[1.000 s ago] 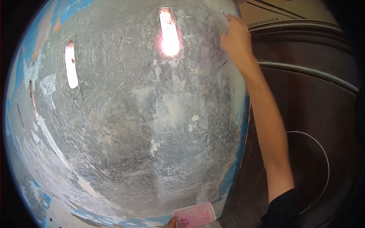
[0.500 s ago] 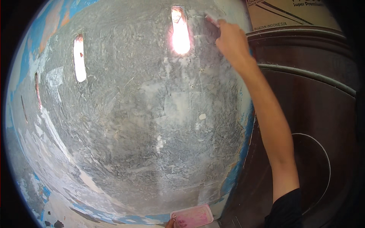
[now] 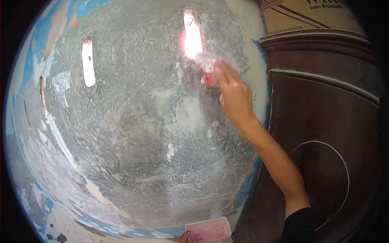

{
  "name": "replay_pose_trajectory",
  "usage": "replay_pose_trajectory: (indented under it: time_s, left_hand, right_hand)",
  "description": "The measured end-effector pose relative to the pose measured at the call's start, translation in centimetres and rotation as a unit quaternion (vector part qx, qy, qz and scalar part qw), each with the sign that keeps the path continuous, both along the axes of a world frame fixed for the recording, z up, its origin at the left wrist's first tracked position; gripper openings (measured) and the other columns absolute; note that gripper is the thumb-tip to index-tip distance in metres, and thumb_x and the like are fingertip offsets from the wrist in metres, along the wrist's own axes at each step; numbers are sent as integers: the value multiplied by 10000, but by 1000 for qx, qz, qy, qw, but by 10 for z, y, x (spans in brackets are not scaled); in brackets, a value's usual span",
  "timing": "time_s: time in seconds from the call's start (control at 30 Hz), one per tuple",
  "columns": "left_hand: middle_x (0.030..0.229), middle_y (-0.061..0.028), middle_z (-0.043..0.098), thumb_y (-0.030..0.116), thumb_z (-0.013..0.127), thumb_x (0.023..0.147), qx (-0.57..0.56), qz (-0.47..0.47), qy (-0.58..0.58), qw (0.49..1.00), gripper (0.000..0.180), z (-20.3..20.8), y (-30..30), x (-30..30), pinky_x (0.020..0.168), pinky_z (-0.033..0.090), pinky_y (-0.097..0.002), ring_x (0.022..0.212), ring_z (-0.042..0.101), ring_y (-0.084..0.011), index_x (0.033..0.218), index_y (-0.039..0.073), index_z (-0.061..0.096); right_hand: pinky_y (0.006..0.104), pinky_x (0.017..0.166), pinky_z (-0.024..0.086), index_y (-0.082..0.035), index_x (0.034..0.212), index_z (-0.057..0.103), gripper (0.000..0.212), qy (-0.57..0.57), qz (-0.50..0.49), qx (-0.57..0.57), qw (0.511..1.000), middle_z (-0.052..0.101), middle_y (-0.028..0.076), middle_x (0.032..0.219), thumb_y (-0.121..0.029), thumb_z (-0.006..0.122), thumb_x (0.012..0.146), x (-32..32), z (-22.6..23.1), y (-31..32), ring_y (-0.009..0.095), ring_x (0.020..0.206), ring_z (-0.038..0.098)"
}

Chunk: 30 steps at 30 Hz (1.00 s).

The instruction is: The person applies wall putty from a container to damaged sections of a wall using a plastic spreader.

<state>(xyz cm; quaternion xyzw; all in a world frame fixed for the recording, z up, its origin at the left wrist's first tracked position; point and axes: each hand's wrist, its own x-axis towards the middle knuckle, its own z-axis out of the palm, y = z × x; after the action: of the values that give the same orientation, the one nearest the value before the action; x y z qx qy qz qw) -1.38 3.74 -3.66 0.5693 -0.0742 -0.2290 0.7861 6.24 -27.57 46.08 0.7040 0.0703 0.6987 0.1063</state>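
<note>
My right hand [image 3: 235, 95] is raised against the upper part of a grey plastered wall [image 3: 137, 121], fingers closed on a flat putty scraper [image 3: 209, 77]. The scraper is red with whitish smears and blurred by motion, just below and right of a bright slot [image 3: 192, 38] in the wall. At the bottom edge my left hand [image 3: 184, 237] shows only in part, its fingers gripping the near-left corner of a shallow pink rectangular tray [image 3: 222, 223]. Pale and reddish smears cover the tray's surface.
A dark brown wooden panel [image 3: 320, 109] with ridged moulding stands to the right. Above it is a cardboard box [image 3: 312, 18]. Another bright slot [image 3: 88, 60] pierces the wall at left. Blue and cream paint remnants [image 3: 247, 190] edge the plaster.
My right hand with the scraper has moved down and left from the wall's upper right, and the elbow bends more. The left hand and tray have shifted slightly to the right in view.
</note>
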Motion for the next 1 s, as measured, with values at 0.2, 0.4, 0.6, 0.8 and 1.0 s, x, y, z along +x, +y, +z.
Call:
replay_pose_trajectory:
  time_s: [0.2, 0.4, 0.6, 0.8, 1.0]
  left_hand:
    - [1193, -200, 642, 447, 475, 1031, -13, 9, 15, 1000, 562, 11, 4, -13, 917, 551, -470, 1063, 640, -345, 1332, -23, 536]
    - [1194, -208, 643, 466, 463, 1034, -3, 7, 26, 1000, 574, 11, 10, -8, 914, 550, -471, 1039, 652, -346, 1333, -20, 532]
    - [1195, -213, 642, 476, 460, 1035, 31, 12, 26, 999, 584, -7, 14, -6, 909, 550, -477, 1023, 660, -353, 1341, -17, 521]
    - [1192, -214, 645, 467, 455, 1039, 26, 6, 8, 1000, 577, 9, 21, -22, 900, 551, -471, 1003, 672, -359, 1356, -14, 497]
    - [1191, -218, 646, 459, 448, 1044, -9, 28, 18, 999, 571, -5, 31, -19, 905, 549, -465, 1014, 671, -358, 1364, -13, 483]
  right_hand:
    - [409, 1111, 440, 72, 1342, 514, 514, -31, -115, -63, 991, 570, 235, 1371, -23, 588, 842, 41, 8, -9, 327, 1297, 555]
    - [387, 1061, 490, 57, 1357, 513, 562, 108, -52, -61, 991, 577, 216, 1376, 20, 616, 806, 16, -36, 34, 308, 1272, 581]
    - [408, 990, 541, -2, 1358, 553, 636, 59, 11, 44, 997, 587, 152, 1385, 126, 639, 741, -29, 8, 12, 312, 1225, 609]
    - [429, 944, 548, 14, 1298, 589, 542, 17, -7, 53, 998, 599, 205, 1338, 135, 584, 770, -11, 47, 2, 346, 1171, 624]
    - [434, 828, 559, 21, 1094, 655, 308, 117, 2, 30, 993, 687, 213, 1073, 80, 574, 802, -4, 23, 21, 346, 1011, 679]
